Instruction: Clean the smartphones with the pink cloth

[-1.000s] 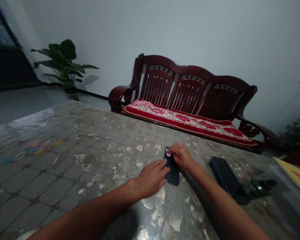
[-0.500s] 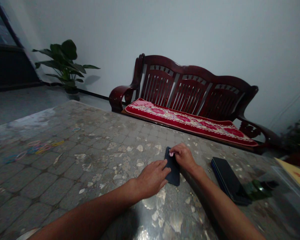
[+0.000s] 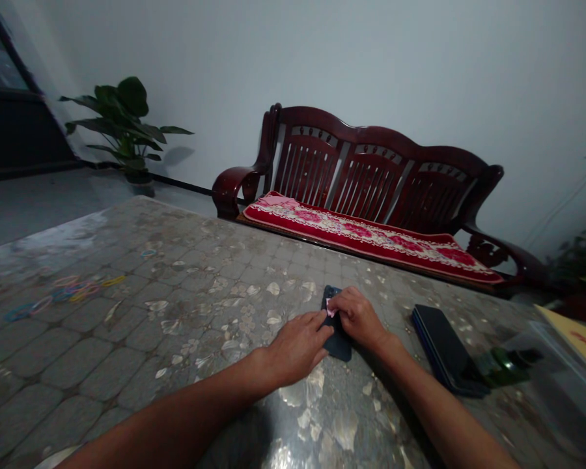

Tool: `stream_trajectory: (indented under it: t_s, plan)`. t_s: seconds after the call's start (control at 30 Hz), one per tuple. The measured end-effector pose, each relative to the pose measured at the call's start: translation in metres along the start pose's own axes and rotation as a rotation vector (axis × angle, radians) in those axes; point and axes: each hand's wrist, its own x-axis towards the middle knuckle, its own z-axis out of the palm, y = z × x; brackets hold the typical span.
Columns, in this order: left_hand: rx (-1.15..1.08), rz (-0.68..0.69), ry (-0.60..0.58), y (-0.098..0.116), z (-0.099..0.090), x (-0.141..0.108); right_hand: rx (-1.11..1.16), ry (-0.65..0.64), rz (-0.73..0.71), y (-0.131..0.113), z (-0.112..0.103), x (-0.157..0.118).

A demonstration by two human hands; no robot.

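A dark phone [image 3: 339,348] lies on the patterned table, its camera end pointing away from me. My left hand [image 3: 297,345] rests against its left edge, fingers stretched out with the tips over the surface. In a closed pinch, my right hand [image 3: 359,318] presses a small pink-white piece of cloth or tissue [image 3: 330,309] onto the phone's upper part, just below the camera area. Most of that small piece is hidden under the fingers.
Right of my right arm are a dark stacked case [image 3: 444,345], a green bottle [image 3: 505,365] and a clear box [image 3: 557,365] near a yellow booklet [image 3: 576,339]. Several coloured rubber bands [image 3: 73,290] lie left. Beyond the table stands a wooden bench [image 3: 361,176]; a potted plant [image 3: 127,130] stands back left.
My right hand has slid slightly down and left along the phone with the pink-white piece, baring more of the camera end. My left hand stays about where it was.
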Motion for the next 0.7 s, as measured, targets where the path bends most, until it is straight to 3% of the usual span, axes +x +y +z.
stream_trajectory:
  t_s: [0.27,0.53,0.7]
  plan:
    - [-0.006,-0.025,-0.043,0.003,-0.007,0.001,-0.111,0.123,0.119,0.019,-0.003,-0.009]
    - [0.000,-0.016,-0.034,0.003,-0.006,0.000,-0.048,0.075,0.000,0.005,0.000,-0.019]
    - [0.002,-0.028,-0.037,0.004,-0.007,0.000,-0.125,0.073,0.068,0.022,-0.001,-0.012]
